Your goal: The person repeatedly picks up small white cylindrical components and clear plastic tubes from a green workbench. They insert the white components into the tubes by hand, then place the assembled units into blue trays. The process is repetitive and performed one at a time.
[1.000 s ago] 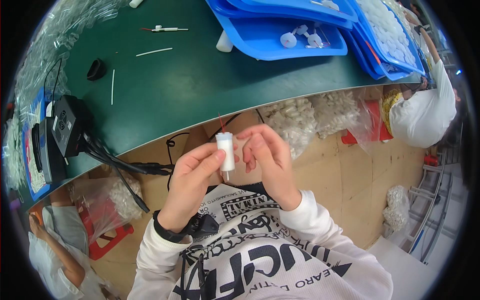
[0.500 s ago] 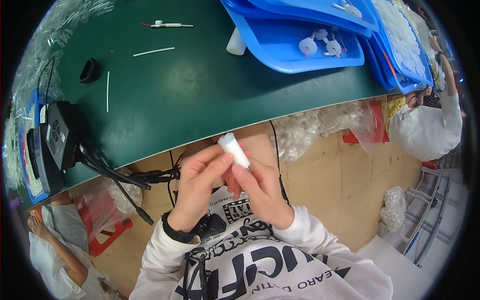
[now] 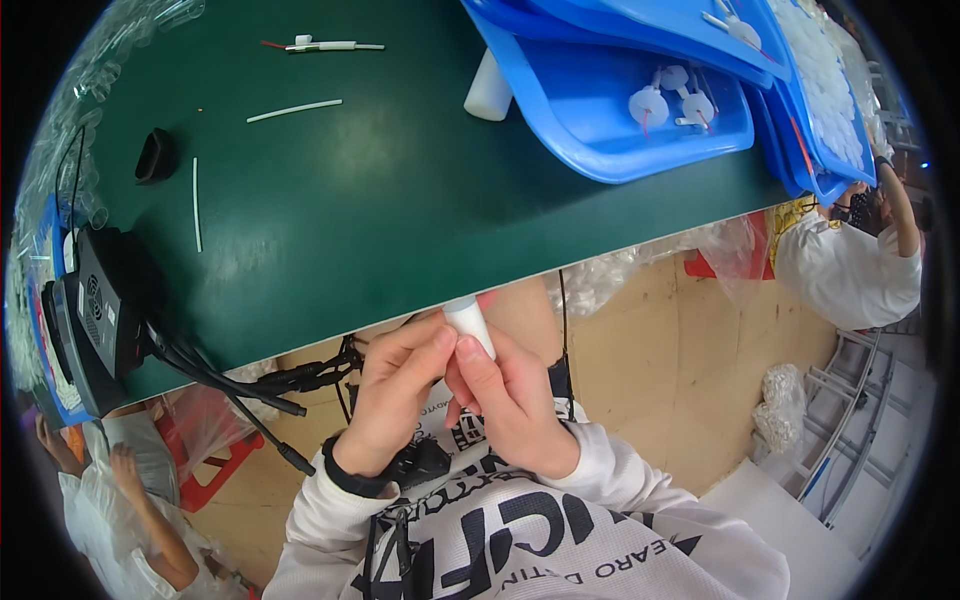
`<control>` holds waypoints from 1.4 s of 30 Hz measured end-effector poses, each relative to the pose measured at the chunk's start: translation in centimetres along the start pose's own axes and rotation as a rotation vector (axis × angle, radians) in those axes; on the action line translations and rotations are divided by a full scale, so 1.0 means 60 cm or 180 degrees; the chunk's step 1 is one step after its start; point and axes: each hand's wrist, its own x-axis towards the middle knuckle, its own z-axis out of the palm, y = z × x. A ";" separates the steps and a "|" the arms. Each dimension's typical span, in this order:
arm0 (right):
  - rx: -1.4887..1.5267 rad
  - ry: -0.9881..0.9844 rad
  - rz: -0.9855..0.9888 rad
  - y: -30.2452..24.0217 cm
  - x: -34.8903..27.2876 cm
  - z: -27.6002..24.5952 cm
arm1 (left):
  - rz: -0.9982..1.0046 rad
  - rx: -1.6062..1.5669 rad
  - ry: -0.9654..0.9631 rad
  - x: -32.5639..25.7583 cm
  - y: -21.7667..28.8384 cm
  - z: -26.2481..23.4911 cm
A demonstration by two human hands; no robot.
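Observation:
Both my hands meet below the near edge of the green table (image 3: 330, 220). My left hand (image 3: 395, 390) and my right hand (image 3: 505, 395) pinch one small white cylinder part (image 3: 470, 322) between thumbs and fingers, its top end pointing up toward the table edge. The lower end of the cylinder is hidden by my fingers. A black band sits on my left wrist.
Blue trays (image 3: 620, 110) with small white parts stand at the back right, a white tube (image 3: 488, 88) beside them. Thin white tubes (image 3: 293, 110) and a black cap (image 3: 157, 155) lie on the table. A black box with cables (image 3: 110, 300) sits left. Other people sit at right (image 3: 850, 270) and lower left (image 3: 130, 520).
My hands with the white cylinder have shifted slightly right and closer to the table edge; the cylinder went from upright to tilted, and the fingers closed tighter around it.

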 end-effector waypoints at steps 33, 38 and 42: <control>0.1619 -0.0913 0.0289 0.030 0.020 -0.019 | -0.0001 -0.0028 0.0692 -0.010 0.001 0.016; 0.1245 -0.0732 0.0317 0.034 0.016 -0.009 | -0.0240 0.0169 0.0716 -0.012 0.011 0.012; 0.1369 -0.0829 0.0007 0.046 0.014 -0.009 | -0.0249 0.0130 0.0766 -0.012 0.014 0.010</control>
